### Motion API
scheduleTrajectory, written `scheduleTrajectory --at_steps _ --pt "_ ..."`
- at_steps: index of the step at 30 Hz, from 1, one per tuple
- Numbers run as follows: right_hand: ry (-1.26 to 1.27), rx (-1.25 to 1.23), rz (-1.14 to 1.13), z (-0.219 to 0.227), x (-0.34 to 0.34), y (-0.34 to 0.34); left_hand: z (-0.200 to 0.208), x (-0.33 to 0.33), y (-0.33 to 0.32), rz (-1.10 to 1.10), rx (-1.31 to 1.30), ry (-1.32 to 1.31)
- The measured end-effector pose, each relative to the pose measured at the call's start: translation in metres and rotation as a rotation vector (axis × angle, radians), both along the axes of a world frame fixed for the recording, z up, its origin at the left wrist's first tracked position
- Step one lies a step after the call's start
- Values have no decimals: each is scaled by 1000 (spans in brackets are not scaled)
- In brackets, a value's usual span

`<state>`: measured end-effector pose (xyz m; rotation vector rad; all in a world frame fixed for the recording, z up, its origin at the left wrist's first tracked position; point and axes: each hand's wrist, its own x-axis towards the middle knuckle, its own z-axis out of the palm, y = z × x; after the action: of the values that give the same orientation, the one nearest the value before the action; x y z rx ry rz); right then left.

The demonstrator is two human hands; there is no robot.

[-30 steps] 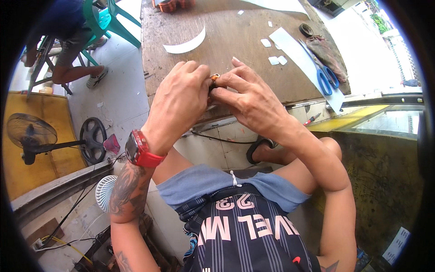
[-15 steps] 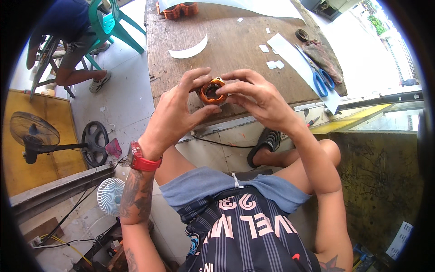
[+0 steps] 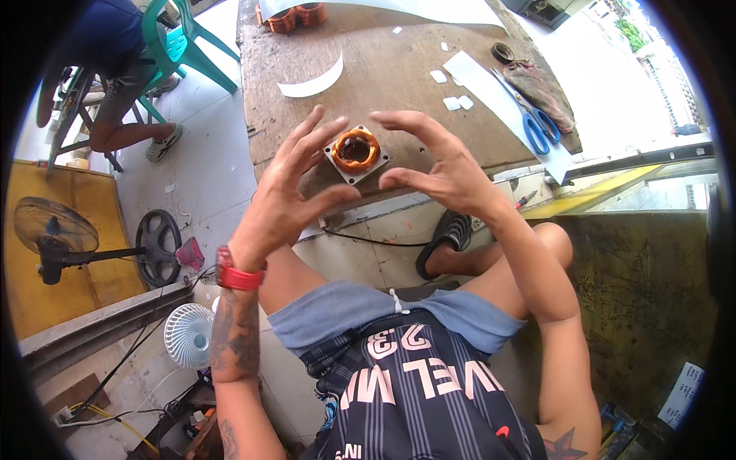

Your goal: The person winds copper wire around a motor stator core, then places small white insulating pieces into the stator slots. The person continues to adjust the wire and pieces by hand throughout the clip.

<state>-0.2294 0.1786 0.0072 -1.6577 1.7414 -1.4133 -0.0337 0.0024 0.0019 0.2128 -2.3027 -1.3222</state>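
A motor stator [image 3: 373, 162] with a square metal body and a ring of orange copper windings sits on the near edge of the wooden table. To its left, my left hand [image 3: 295, 176] is open, fingers curved and thumb spread below. My right hand [image 3: 438, 162] hovers on the other side, also open, thumb and fingers wide apart. Both hands appear clear of the stator and hold nothing. The dark hollow middle of the stator faces up.
On the wooden table [image 3: 368, 69] lie a white paper crescent [image 3: 316, 83], several small white pieces, a white strip [image 3: 479, 88], blue-handled scissors [image 3: 538, 126], a tape roll [image 3: 502, 53] and a rag [image 3: 543, 92]. More copper coils [image 3: 295, 17] stand at the far edge. A person [image 3: 115, 84] sits at far left.
Both hands have come away from the stator and spread apart, the left moving left and the right moving right. Its square body now shows.
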Motion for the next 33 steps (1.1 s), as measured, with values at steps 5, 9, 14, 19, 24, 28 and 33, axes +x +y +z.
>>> scheduleTrajectory --at_steps 5,9,14,19,24,28,33 --pt "168 69 26 -9 8 0 15 -5 -22 -160 -207 -145" --pt "232 41 -28 -4 -7 1 1 1 0 55 -297 -194" --pt "194 53 -35 -10 7 4 -4 -7 -25 -26 -521 -29" --pt "23 77 -38 -18 11 -10 -8 -13 -33 -204 -67 -197" --pt "-76 104 -31 -18 9 -14 -6 -12 -30 -176 -72 -211" --pt "29 112 -36 -16 9 -12 -5 -10 -32 -193 44 -220" --pt "345 -116 -26 -26 19 -3 -25 -8 -26 -203 -58 54"
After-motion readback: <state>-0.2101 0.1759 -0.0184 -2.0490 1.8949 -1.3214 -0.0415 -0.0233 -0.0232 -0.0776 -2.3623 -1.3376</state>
